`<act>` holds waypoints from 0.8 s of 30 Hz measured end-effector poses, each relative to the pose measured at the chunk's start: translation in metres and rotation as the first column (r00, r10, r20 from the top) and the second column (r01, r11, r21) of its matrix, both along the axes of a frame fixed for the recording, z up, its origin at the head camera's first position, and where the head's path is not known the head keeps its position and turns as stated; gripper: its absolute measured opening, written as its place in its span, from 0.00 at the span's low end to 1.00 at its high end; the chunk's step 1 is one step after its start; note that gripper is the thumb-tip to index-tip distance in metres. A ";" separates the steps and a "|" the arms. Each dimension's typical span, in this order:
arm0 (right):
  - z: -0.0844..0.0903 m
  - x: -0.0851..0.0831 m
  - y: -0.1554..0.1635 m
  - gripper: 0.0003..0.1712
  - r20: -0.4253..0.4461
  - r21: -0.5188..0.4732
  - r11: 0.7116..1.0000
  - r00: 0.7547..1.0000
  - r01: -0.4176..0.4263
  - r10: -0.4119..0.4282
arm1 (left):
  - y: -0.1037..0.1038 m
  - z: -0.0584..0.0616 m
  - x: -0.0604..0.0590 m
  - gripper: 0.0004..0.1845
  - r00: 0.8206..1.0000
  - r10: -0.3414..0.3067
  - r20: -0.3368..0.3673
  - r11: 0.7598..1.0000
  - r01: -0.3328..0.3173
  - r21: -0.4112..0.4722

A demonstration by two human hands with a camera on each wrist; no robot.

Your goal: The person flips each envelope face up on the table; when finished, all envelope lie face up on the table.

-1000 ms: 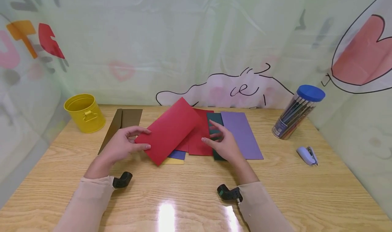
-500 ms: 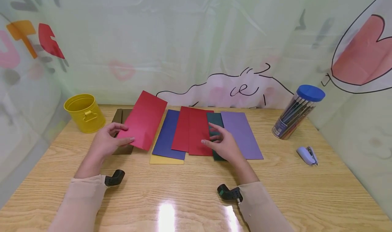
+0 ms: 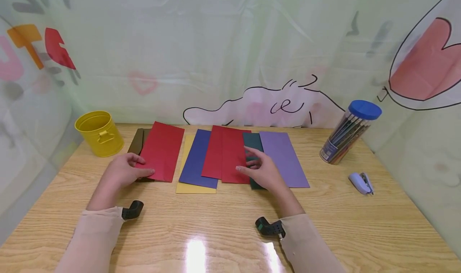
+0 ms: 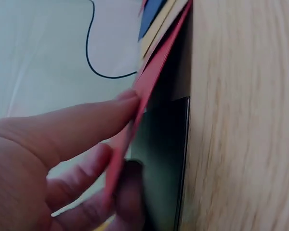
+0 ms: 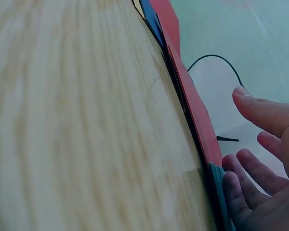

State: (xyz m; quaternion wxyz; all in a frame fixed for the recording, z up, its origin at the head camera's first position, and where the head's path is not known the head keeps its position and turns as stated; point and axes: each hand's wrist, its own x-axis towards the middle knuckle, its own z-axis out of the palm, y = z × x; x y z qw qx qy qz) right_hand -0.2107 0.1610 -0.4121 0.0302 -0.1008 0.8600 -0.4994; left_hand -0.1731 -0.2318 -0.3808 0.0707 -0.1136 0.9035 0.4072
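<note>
2 hands work a fan of coloured paper sheets on the wooden desk (image 3: 223, 233); the left hand (image 3: 122, 172) pinches the near corner of a red rectangular paper sheet (image 3: 162, 151) lying over a dark brown sheet (image 3: 138, 141); the right hand (image 3: 263, 172), fingers relaxed, rests on a dark green sheet (image 3: 253, 141).

Your red sheet (image 3: 161, 151) covers most of the brown sheet (image 3: 138, 141) at 9 o'clock. The yellow sheet (image 3: 194, 187) shows only 2 strips beneath the blue sheet (image 3: 197, 157). Your right hand (image 3: 262, 171) masks part of the green sheet (image 3: 253, 141).
</note>
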 end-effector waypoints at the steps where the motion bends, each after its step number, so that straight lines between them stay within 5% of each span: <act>1: 0.000 0.000 0.000 0.43 0.002 0.000 1.000 1.000 -0.001 0.001 | 0.000 0.000 0.000 0.28 1.000 -0.020 0.005 0.999 0.020 -0.049; 6: 0.001 0.001 -0.001 0.43 0.000 0.006 1.000 1.000 -0.004 0.004 | 0.002 0.001 0.002 0.27 0.996 -0.087 0.003 0.972 0.086 -0.219; 10: 0.001 0.001 0.000 0.42 0.000 0.012 1.000 1.000 -0.006 0.006 | 0.007 0.000 0.002 0.26 0.991 -0.133 -0.021 0.959 0.123 -0.256; 16: 0.000 0.000 0.000 0.42 -0.001 0.013 1.000 1.000 -0.009 0.009 | 0.025 -0.004 -0.003 0.24 0.967 -0.241 -0.084 0.965 0.230 -0.128; 24: 0.000 0.000 0.000 0.42 -0.002 0.020 1.000 1.000 -0.010 0.010 | 0.046 -0.012 -0.006 0.29 0.933 -0.332 -0.140 0.940 0.339 0.031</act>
